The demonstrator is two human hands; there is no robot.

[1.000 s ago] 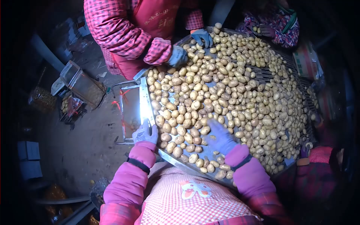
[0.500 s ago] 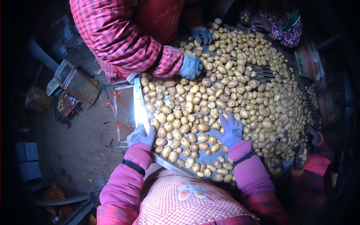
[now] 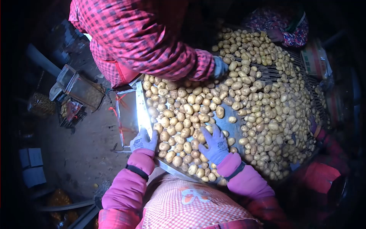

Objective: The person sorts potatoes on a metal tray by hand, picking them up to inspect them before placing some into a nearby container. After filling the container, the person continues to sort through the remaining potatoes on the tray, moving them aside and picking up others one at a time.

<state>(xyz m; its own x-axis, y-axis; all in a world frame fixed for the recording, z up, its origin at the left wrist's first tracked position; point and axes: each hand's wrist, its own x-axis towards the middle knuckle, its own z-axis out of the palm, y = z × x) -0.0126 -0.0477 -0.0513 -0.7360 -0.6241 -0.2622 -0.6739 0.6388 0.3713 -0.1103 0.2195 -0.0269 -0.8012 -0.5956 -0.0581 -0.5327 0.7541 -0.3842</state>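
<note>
Many potatoes (image 3: 185, 123) lie in a loose layer over the metal sorting table (image 3: 233, 129). My right hand (image 3: 216, 145), in a light purple glove, rests among them with its fingers spread, touching the potatoes at its left. A bare strip of table shows just beyond and to the right of it. At the table's left corner, my left hand (image 3: 143, 141), gloved alike, lies on the bright metal rim (image 3: 141, 108) with thumb and fingers apart. Potatoes sit right beside its thumb.
Across the table a co-worker in a checked sleeve (image 3: 167, 49) reaches in with a gloved hand (image 3: 220, 67). Other people work at the far right and right side. Dark slats (image 3: 270, 74) show between potatoes. A clear bin (image 3: 85, 89) and a crate (image 3: 71, 112) stand left.
My right hand has swept left and slightly toward me, pushing potatoes together and baring table behind it. My left hand stays put. The co-worker's arm has reached further right.
</note>
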